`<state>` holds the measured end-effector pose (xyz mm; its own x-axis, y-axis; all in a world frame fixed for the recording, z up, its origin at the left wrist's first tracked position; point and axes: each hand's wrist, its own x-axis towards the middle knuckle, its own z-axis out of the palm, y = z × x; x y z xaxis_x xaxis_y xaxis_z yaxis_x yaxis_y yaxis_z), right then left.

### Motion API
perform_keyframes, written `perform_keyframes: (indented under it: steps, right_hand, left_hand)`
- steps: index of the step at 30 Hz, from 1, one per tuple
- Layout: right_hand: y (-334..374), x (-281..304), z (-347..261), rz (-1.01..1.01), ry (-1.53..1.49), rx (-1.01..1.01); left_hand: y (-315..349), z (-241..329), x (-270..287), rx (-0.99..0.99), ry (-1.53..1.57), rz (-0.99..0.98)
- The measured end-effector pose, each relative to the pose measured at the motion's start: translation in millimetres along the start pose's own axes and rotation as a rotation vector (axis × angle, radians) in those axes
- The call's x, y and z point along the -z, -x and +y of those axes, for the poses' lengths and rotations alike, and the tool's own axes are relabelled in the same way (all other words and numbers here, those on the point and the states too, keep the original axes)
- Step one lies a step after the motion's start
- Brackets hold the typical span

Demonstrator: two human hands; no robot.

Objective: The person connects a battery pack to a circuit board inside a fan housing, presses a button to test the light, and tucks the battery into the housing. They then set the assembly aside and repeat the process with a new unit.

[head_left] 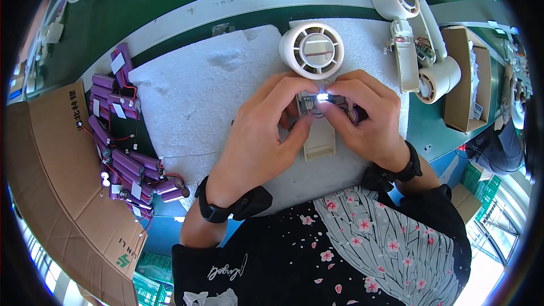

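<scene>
A cream handheld fan (284,50) lies on the white foam pad in front of me, its round head away from me. Its handle shell (320,143) is open and points toward me. Over the shell, a small circuit board (309,102) with a bright white light sits between my fingertips. My left hand (256,122) is closed on the board's left side, thumb below and index finger above. From the right, my right hand (371,119) pinches the board near the light. A purple battery (358,114) shows partly under my right fingers; the rest is hidden.
Several purple batteries (127,161) with wires are heaped left of the foam pad (187,79), beside a large cardboard box (62,164). At the right lie two more opened fans (405,56) and a small carton (458,99) holding white papers. A pale rail (238,4) runs behind.
</scene>
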<state>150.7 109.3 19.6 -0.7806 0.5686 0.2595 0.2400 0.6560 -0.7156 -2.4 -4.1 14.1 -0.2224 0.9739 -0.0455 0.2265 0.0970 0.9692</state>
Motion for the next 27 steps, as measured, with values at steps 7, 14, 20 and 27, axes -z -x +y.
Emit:
perform_keyframes:
  steps: [7,14,20,27]
  right_hand:
    - [0.4,-0.9,1.9,-0.003,0.004,0.029]
    - [-1.5,-1.6,1.8,0.013,0.046,0.095]
    - [-2.1,-2.9,0.7,0.044,0.052,0.109]
    - [-1.3,-3.1,2.4,0.032,0.093,0.152]
  left_hand:
    - [1.5,-2.5,-7.2,0.003,-0.010,0.085]
    - [1.1,-2.0,-16.4,0.037,0.002,0.170]
    - [1.9,-3.7,-17.4,0.031,0.018,0.190]
    - [4.2,-5.6,-13.2,0.064,0.058,0.152]
